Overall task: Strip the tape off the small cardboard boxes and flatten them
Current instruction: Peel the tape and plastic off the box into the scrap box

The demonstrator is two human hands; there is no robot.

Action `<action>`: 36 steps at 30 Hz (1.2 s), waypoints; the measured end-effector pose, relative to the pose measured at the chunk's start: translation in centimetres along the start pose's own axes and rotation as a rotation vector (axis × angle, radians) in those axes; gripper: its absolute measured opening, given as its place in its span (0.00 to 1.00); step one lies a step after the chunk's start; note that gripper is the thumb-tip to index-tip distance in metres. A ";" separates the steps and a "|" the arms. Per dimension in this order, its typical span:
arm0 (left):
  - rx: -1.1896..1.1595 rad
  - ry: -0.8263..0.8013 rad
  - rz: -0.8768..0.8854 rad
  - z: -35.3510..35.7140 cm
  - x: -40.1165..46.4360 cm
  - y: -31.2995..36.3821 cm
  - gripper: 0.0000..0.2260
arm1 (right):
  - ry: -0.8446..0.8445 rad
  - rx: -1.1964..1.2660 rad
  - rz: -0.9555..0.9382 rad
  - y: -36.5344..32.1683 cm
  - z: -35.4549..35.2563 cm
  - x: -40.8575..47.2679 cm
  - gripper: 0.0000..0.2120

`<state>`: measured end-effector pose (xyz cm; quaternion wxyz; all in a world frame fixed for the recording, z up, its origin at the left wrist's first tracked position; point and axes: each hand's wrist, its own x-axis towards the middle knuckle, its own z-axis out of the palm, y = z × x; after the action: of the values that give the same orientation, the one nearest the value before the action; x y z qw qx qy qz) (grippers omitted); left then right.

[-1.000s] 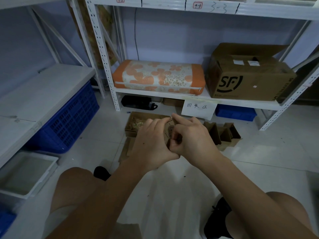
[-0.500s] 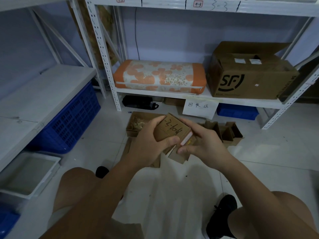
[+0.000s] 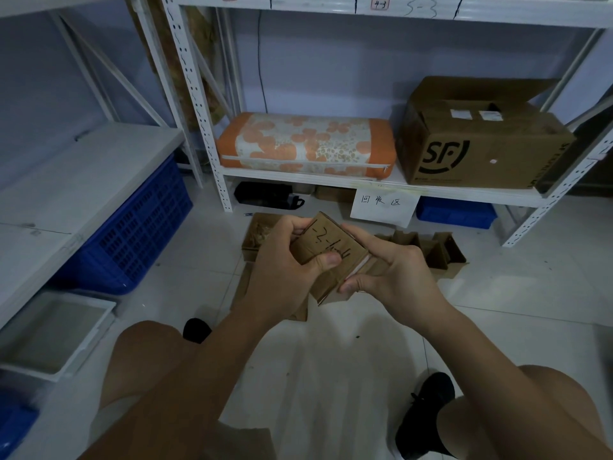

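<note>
A white shelf rack [image 3: 365, 182] stands behind a floor strewn with opened cardboard boxes [image 3: 428, 249]. Above them, the left hand [image 3: 285, 270] and right hand [image 3: 394, 273] both grip a small cardboard box [image 3: 326, 252], thumbs pressing its marked face; a pale strip at its right edge may be tape.

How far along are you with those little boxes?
Some looks done: flat cardboard lies on the floor under the hands. In hand: both the left hand and right hand grip one small box, still box-shaped, with handwriting on top. Left: a few opened small boxes stand by the shelf, unflattened.
</note>
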<state>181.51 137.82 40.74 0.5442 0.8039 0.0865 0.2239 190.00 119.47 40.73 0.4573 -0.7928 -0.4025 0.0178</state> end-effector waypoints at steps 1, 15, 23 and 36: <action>0.006 0.014 0.009 0.1 0.0 0.0 0.19 | 0.007 -0.007 -0.006 0.0 0.1 0.0 0.44; 0.018 -0.187 -0.003 -1.5 0.3 -0.4 0.31 | -0.014 0.033 0.009 0.4 0.2 -0.4 0.42; 0.092 -0.139 -0.025 -1.8 0.7 -0.8 0.28 | -0.089 -0.059 0.007 0.7 0.0 -0.3 0.43; 0.243 -0.253 0.188 -3.9 0.7 -1.8 0.20 | -0.136 -0.031 0.029 1.5 -1.4 -0.4 0.42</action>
<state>180.55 142.09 40.46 0.4262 0.8900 -0.0318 0.1590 191.17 117.87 40.31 0.4163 -0.8024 -0.4214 0.0720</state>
